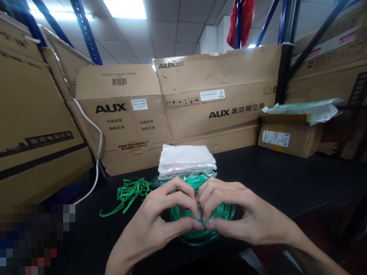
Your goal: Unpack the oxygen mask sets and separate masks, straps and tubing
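Observation:
My left hand [169, 212] and my right hand [232, 208] meet fingertip to fingertip in the lower middle of the head view. Both are closed in a pinch on a thin strand of green tubing at the point where they touch. Beneath and behind them lies a coil of clear green tubing [226, 214], partly covered by my fingers. A pile of flat green ties [132, 191] rests to the left of the coil. Just beyond the coil is a stack of white-labelled plastic bags [187, 158].
Large AUX cardboard panels [183, 110] stand along the back of the black table [266, 179]. An open cardboard box [286, 137] with a plastic bag [309, 109] on top sits back right. A white cable [99, 141] hangs down at the left.

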